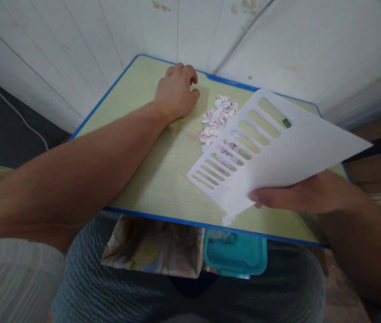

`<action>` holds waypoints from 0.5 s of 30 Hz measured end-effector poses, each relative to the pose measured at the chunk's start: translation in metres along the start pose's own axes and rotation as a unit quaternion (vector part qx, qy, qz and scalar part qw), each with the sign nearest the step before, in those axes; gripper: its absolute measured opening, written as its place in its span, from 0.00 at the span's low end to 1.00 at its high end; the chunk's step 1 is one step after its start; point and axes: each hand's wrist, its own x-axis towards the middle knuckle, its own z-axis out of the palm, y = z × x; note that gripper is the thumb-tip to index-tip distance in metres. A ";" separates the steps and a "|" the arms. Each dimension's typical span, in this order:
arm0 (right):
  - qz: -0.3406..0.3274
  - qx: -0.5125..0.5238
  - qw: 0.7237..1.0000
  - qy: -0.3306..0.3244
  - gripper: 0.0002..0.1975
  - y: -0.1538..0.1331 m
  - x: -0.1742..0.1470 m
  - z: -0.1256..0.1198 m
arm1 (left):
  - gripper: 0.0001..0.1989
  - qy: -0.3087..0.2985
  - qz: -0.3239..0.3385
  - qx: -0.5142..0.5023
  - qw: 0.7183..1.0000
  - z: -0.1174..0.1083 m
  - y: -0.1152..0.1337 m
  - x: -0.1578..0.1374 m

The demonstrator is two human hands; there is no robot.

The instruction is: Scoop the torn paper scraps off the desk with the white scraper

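Note:
My right hand point(298, 195) grips a white slotted sheet point(278, 152) by its near edge, thumb on top and fingers hidden underneath. The sheet is held slanted over the right part of the table, with a row of long rounded slots along its left side. Beside and partly beneath it lies a heap of torn paper scraps point(217, 119), whitish with pink marks. My left hand point(178, 91) rests on the far part of the table, left of the heap, its fingers loosely bent and apart with nothing visible in them. A small white scrap point(229, 220) shows at the sheet's near corner.
The small pale-green table point(156, 166) has a blue rim and stands against a white panelled wall point(197, 31). A grey cable point(242, 36) runs down the wall. Below the near edge are a patterned cloth point(156, 246) and a teal plastic box point(235, 255) by my legs.

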 end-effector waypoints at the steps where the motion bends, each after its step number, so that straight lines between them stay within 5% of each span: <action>1: 0.001 0.008 1.000 -0.008 0.16 -0.001 0.000 -0.002 | 0.11 0.001 0.000 -0.001 1.000 0.001 -0.001 0.001; 6: 0.032 0.085 0.988 -0.128 0.05 -0.009 0.004 -0.005 | 0.11 0.012 0.010 -0.019 1.000 0.005 -0.009 0.005; 8: 0.045 0.111 0.979 -0.162 0.08 -0.011 0.007 -0.004 | 0.11 0.012 0.012 -0.030 0.999 0.008 -0.012 0.007; 13: 0.038 0.087 0.983 -0.159 0.12 -0.012 0.011 -0.001 | 0.12 0.023 0.021 -0.037 0.999 0.011 -0.017 0.010; 15: 0.047 0.083 0.989 -0.110 0.13 -0.010 0.009 0.000 | 0.11 0.021 0.020 -0.031 0.999 0.012 -0.017 0.010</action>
